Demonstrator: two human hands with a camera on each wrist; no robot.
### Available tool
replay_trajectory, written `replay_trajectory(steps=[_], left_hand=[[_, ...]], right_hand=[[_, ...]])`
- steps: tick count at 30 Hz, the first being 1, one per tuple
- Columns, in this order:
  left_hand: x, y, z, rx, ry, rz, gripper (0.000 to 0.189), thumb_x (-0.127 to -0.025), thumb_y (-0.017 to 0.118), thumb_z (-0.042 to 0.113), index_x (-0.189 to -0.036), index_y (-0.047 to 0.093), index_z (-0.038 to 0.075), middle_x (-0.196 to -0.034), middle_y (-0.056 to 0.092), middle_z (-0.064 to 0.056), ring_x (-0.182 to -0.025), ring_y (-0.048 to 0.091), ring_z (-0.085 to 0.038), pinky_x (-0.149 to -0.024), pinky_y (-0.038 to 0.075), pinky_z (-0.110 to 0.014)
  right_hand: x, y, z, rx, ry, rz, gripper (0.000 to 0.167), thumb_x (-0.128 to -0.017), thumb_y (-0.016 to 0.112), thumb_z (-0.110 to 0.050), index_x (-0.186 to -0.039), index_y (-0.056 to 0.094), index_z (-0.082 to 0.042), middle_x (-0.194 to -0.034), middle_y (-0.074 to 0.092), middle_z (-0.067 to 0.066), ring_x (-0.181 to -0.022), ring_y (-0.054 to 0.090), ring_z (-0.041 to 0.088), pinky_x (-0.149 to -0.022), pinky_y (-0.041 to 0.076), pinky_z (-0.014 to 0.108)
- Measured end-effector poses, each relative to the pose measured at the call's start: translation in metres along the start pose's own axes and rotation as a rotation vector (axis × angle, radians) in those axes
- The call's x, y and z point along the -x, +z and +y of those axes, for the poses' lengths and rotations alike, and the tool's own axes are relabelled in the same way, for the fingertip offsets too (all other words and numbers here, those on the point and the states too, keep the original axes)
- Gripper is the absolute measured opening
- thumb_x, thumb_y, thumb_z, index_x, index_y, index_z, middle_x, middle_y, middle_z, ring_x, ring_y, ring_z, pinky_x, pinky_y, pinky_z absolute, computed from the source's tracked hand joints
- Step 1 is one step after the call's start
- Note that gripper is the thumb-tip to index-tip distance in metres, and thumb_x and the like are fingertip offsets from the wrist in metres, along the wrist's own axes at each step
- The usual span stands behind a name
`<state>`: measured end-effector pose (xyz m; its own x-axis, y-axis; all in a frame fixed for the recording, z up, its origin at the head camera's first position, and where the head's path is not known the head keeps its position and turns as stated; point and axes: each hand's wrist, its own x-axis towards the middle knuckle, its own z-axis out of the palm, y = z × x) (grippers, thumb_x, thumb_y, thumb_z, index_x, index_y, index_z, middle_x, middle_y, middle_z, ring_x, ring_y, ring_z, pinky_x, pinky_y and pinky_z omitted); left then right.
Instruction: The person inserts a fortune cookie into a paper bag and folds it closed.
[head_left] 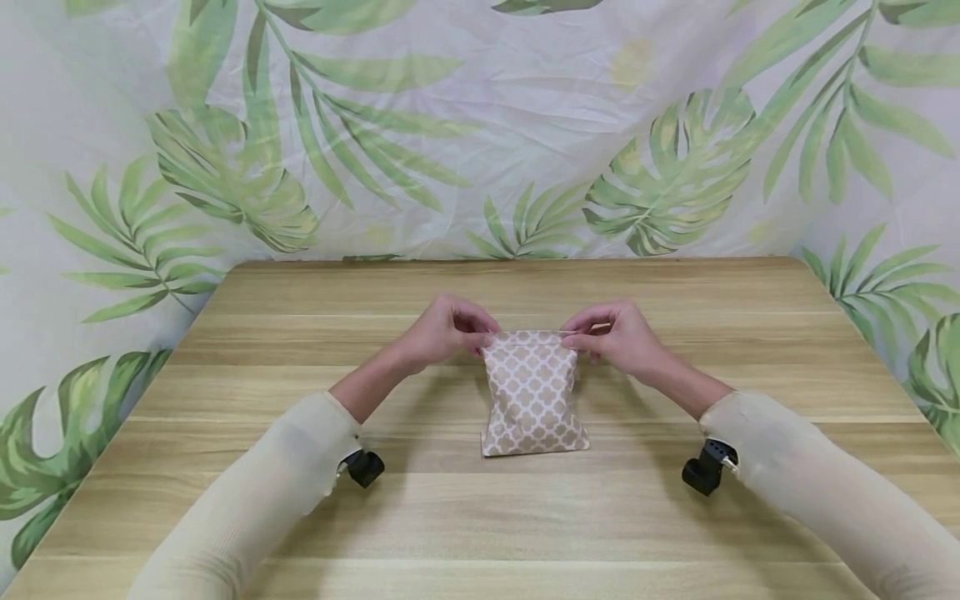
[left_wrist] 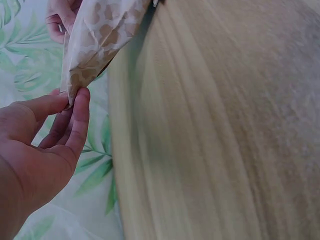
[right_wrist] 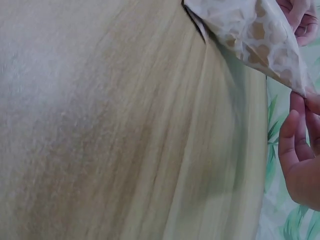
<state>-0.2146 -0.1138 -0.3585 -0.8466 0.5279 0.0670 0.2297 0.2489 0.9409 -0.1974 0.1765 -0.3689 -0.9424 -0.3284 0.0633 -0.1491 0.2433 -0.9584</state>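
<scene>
A small beige pouch (head_left: 531,392) with a white lattice pattern is held up by its top edge over the middle of the table. My left hand (head_left: 450,332) pinches its top left corner between thumb and fingers. At the opposite top corner, my right hand (head_left: 617,337) pinches the fabric the same way. The left wrist view shows the pouch (left_wrist: 102,35) tapering to the pinched corner above the left hand (left_wrist: 45,145). In the right wrist view the pouch (right_wrist: 260,40) slants down to the right hand (right_wrist: 302,150). What the pouch contains is hidden.
The wood-grain table (head_left: 300,500) reaches back to a leaf-printed cloth (head_left: 525,125) hanging behind it. Black camera mounts, one at the left wrist (head_left: 363,468) and one at the right wrist (head_left: 705,471), stick out below the light sleeves.
</scene>
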Motion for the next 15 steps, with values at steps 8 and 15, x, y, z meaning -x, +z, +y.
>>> replay_trajectory(steps=[8,15], left_hand=[[-0.002,0.001,-0.008,-0.017,-0.078,-0.035,0.018,-0.091,0.067,-0.016,-0.109,0.072,-0.016,-0.099,0.075,-0.023,-0.068,0.067,-0.017,-0.068,0.061,-0.033],[-0.003,0.001,-0.014,-0.01,-0.127,-0.084,0.02,-0.092,0.066,-0.016,-0.111,0.071,-0.016,-0.104,0.074,-0.025,-0.067,0.068,-0.014,-0.068,0.061,-0.031]], right_hand=[[0.0,0.0,0.009,-0.006,0.037,-0.084,0.023,-0.091,0.07,0.012,-0.113,0.064,0.017,-0.081,0.066,0.008,-0.066,0.064,0.015,-0.055,0.053,0.027],[-0.001,0.003,0.013,-0.008,0.08,-0.12,0.021,-0.09,0.068,0.015,-0.11,0.062,0.017,-0.079,0.065,0.009,-0.064,0.061,0.015,-0.056,0.054,0.025]])
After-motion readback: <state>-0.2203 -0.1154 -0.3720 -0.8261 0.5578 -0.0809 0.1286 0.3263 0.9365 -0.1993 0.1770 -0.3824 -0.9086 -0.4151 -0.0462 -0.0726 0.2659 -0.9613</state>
